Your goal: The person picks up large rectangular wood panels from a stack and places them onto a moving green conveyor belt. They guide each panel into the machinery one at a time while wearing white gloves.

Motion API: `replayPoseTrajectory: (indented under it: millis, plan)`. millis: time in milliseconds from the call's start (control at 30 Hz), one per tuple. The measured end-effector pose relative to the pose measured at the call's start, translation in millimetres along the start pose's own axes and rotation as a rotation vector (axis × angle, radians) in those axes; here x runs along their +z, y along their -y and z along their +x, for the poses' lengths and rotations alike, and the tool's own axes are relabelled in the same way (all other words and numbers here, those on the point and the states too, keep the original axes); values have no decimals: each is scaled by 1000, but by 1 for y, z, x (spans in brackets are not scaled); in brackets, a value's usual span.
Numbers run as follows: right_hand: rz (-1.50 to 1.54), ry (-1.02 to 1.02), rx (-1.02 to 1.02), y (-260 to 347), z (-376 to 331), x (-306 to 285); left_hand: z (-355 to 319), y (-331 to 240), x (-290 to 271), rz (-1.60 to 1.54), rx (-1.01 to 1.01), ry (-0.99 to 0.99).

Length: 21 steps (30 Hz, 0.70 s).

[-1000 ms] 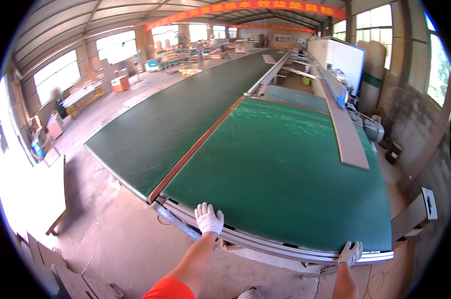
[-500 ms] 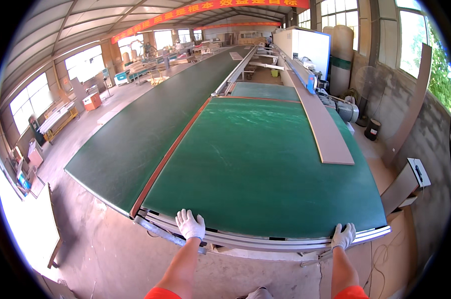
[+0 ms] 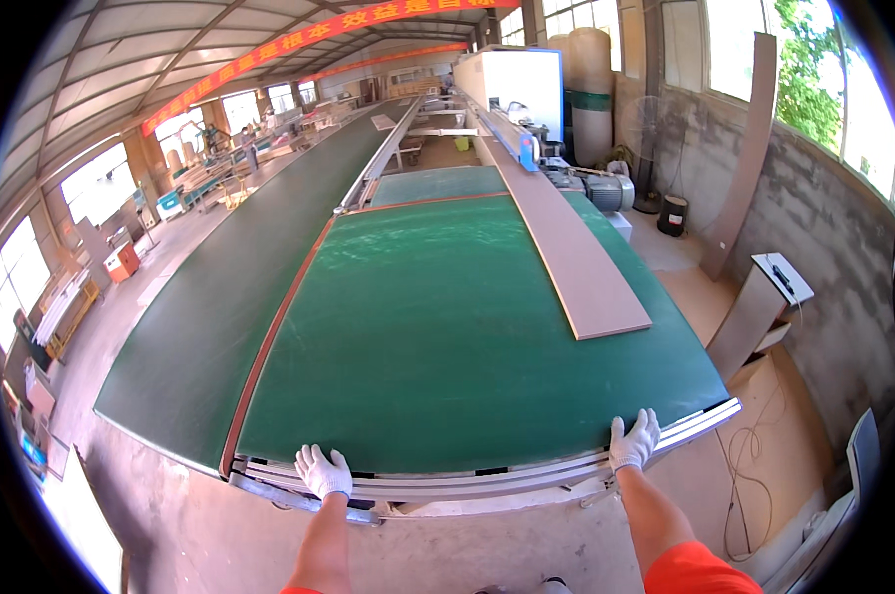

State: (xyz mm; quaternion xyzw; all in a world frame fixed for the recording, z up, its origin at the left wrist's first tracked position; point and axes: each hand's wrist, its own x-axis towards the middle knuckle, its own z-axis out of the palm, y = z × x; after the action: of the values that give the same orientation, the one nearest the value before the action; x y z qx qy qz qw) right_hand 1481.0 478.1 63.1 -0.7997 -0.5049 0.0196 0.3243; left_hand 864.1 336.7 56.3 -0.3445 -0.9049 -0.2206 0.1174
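Resting flat on the near metal end rail (image 3: pixel 467 485) of a green conveyor belt (image 3: pixel 467 337), two white-gloved hands are in view, one to each side. The left hand (image 3: pixel 324 471) lies palm down with its fingers (image 3: pixel 314 457) spread open on the rail near the belt's left corner, gripping nothing that can be seen. The right hand (image 3: pixel 633 442) sits at the right end of the same rail, its fingers (image 3: pixel 643 424) spread and laid over the belt's edge, likewise closed around nothing; whether the fingertips hook under the rim cannot be told. Both bare forearms come up from the lower edge, and an orange sleeve (image 3: pixel 700 572) shows on the right one. On the belt lies one long brown board (image 3: pixel 566 247), set lengthwise along the right side, well apart from both hands, its near end short of the rail. A thin red strip (image 3: pixel 279 327) runs along the belt's left edge, and beyond it a second, darker green belt (image 3: pixel 239 287) stretches parallel to the first. To the right of the belt stand two leaning boards: one tall against the wall (image 3: pixel 739 158) and one shorter, near the belt's corner (image 3: pixel 749 317). A grey motor (image 3: pixel 606 191) sits beside the board's far stretch, and two red banners (image 3: pixel 319 40) hang under the roof.
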Motion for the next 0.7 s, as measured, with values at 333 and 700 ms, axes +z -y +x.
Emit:
replayPoseTrajectory:
  millis: [333, 700]
  plan:
    - [67, -27, -17, -8, -1, -5, -48, -44, -24, 151, 60, 292]
    - [199, 115, -256, -22, 2, -24, -413, -8, -2, 127, 457, 851]
